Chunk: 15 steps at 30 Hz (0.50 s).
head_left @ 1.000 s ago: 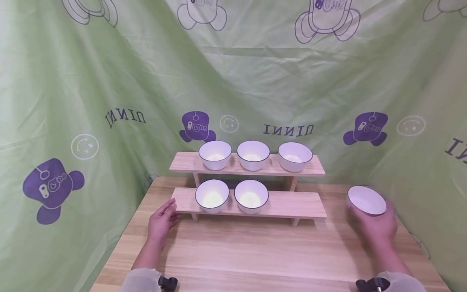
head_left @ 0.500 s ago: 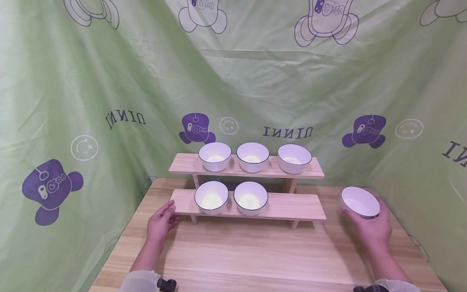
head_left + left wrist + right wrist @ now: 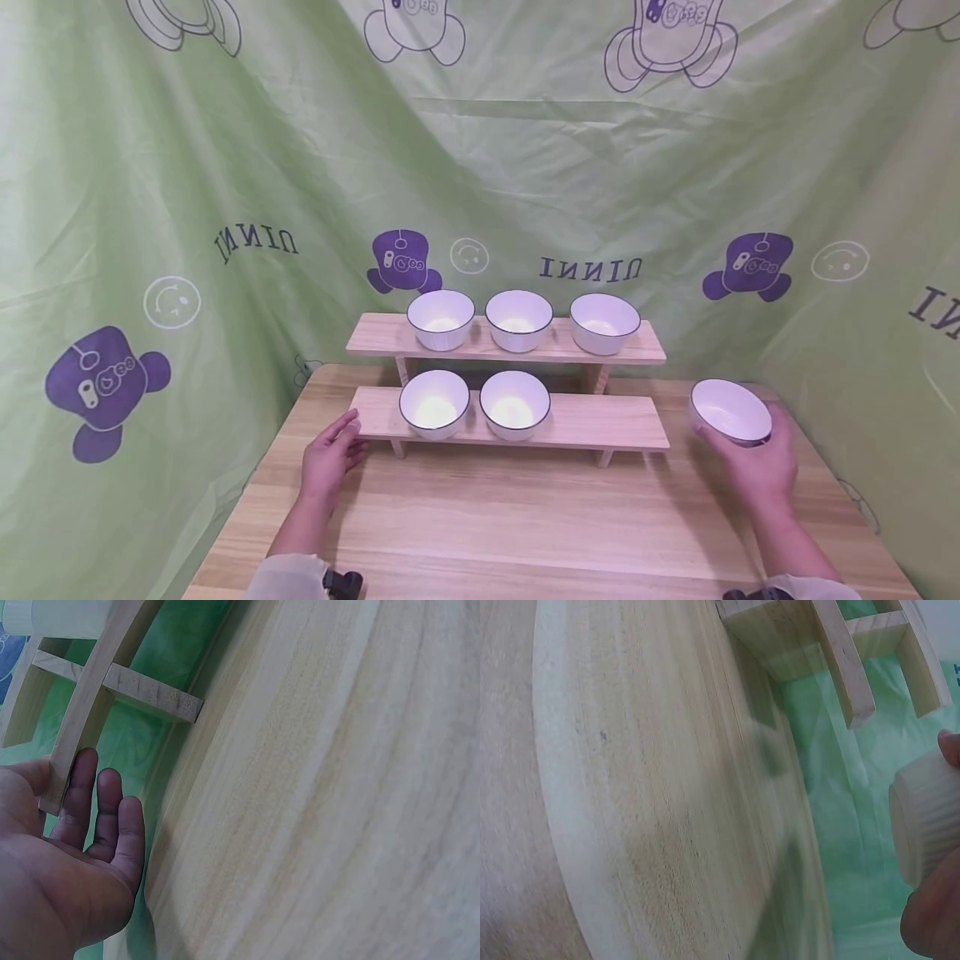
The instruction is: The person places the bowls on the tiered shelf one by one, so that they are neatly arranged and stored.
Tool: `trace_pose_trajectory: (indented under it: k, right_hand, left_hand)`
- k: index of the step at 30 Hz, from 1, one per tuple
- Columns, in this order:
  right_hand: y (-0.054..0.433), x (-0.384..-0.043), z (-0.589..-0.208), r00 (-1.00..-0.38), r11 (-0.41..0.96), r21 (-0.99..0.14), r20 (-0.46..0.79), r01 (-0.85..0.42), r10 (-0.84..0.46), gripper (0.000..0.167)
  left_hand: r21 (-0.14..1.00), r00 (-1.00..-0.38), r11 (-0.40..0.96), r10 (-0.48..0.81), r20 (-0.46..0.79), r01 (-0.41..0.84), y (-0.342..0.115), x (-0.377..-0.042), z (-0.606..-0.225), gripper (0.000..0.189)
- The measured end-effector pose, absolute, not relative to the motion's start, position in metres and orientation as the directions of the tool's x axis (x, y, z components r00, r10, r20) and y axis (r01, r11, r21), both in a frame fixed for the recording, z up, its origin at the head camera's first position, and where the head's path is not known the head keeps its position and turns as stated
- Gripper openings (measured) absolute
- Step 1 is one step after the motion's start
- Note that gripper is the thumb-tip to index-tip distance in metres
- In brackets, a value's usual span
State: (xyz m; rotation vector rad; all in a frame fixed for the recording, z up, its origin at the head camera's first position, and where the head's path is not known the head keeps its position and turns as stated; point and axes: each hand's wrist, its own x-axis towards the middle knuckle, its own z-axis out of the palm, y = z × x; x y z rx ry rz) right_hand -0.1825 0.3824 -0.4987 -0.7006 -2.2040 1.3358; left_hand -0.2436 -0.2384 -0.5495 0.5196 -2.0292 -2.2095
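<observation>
My right hand [image 3: 763,471] grips a white bowl [image 3: 729,408] with a dark rim, held in the air right of the two-tier wooden shelf. In the right wrist view the ribbed side of this bowl [image 3: 932,814] shows, with fingertips on it. My left hand [image 3: 326,458] pinches the left end of the lower shelf board [image 3: 600,417]. The left wrist view has the thumb on one face of the board [image 3: 75,735] and the index finger on the other, the remaining fingers loosely bent. Two bowls, a left one [image 3: 435,405] and a right one [image 3: 514,406], stand on the lower board.
Three matching bowls stand on the upper board [image 3: 367,333]: left [image 3: 441,320], middle [image 3: 519,321] and right [image 3: 604,323]. The shelf stands on a wooden table [image 3: 510,525]. A green printed curtain [image 3: 495,167] hangs behind and at both sides.
My right hand has moved left with the bowl, nearer to the shelf's right end. My left hand stays at the lower board's left end, and the standing bowls have not moved.
</observation>
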Motion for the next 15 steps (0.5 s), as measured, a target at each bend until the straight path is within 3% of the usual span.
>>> trace_pose_trajectory:
  k: [6, 15]
  right_hand:
    - [0.379, -0.18, -0.499, -0.775, 0.374, -0.905, 0.084, 0.204, 0.626, 0.124]
    - [0.37, -0.178, -0.497, -0.789, 0.388, -0.903, 0.1, 0.183, 0.606, 0.125]
  left_hand:
    - [0.981, -0.936, -0.105, -0.297, -0.187, -0.162, -0.239, -0.243, -0.551, 0.054]
    - [0.981, -0.935, -0.103, -0.3, -0.19, -0.166, -0.24, -0.244, -0.55, 0.054]
